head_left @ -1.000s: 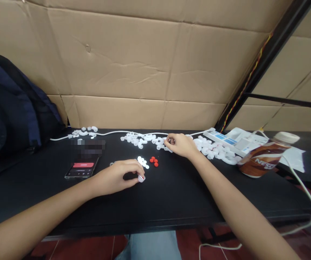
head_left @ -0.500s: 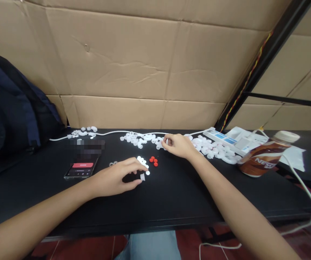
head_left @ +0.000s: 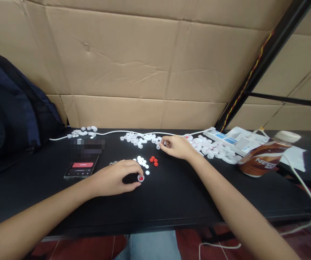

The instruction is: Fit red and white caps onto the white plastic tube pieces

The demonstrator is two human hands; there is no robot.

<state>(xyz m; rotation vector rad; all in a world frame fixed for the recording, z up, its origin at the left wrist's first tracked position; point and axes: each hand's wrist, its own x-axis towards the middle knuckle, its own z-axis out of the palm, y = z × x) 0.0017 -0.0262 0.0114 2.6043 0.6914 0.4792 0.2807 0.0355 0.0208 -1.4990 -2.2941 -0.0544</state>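
My left hand [head_left: 122, 177] pinches a small white ring-shaped cap [head_left: 141, 180] with a red centre between thumb and forefinger, low over the black table. Just beyond its fingers lie several small white discs [head_left: 141, 161]. Several small red caps [head_left: 153, 160] sit to the right of the discs. My right hand [head_left: 175, 145] is at the edge of the loose white plastic caps [head_left: 137, 139], with thumb and forefinger closed together. Whatever is between those fingertips, if anything, is too small to tell.
A larger heap of white caps [head_left: 209, 146] spreads behind my right wrist. Further right are a white power strip [head_left: 225, 141] and a brown bottle [head_left: 265, 157]. A phone [head_left: 81, 169] lies left, near a dark backpack [head_left: 11, 108]. Cardboard [head_left: 122, 72] stands behind.
The cap in my left hand has turned, and its red centre now faces up. My right hand has shifted slightly left and down among the white caps.
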